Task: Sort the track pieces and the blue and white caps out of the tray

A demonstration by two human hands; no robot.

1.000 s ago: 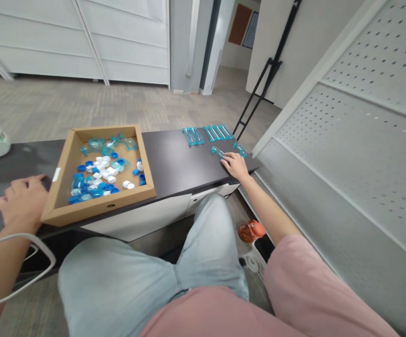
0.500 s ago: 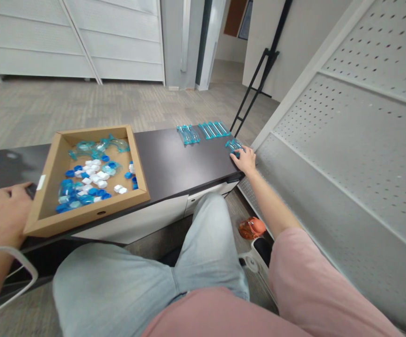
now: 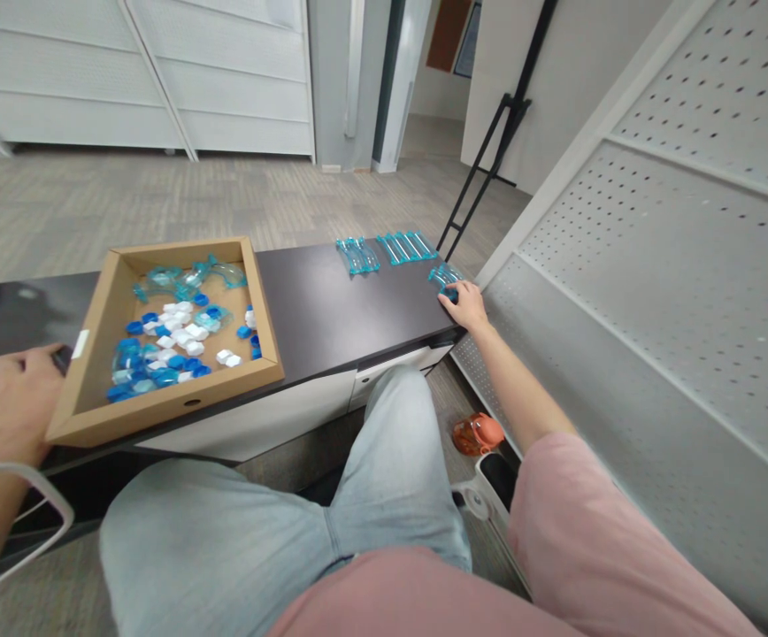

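At the right end of the dark cabinet top, my right hand (image 3: 467,307) has its thumb and fingers closed around the near edge of a small group of clear teal plastic pieces (image 3: 443,273). My fingers partly cover this group. Beyond it lie a row of slim teal pieces (image 3: 406,247) and, to its left, another teal cluster (image 3: 358,255). My left hand (image 3: 11,400) rests at the left beside the cardboard box, its fingers curled over a small black object (image 3: 62,358) that is mostly hidden.
An open cardboard box (image 3: 265,329) holds clear teal pieces and white and blue caps (image 3: 181,329). The dark cabinet top (image 3: 324,310) runs under everything. A white cable (image 3: 52,495) loops by my left forearm. An orange-lidded bottle (image 3: 478,434) stands low right, beside a perforated panel (image 3: 676,265).
The view has shifted very slightly. My right hand stays at the teal group with almost no movement, and my left hand keeps its place by the box.
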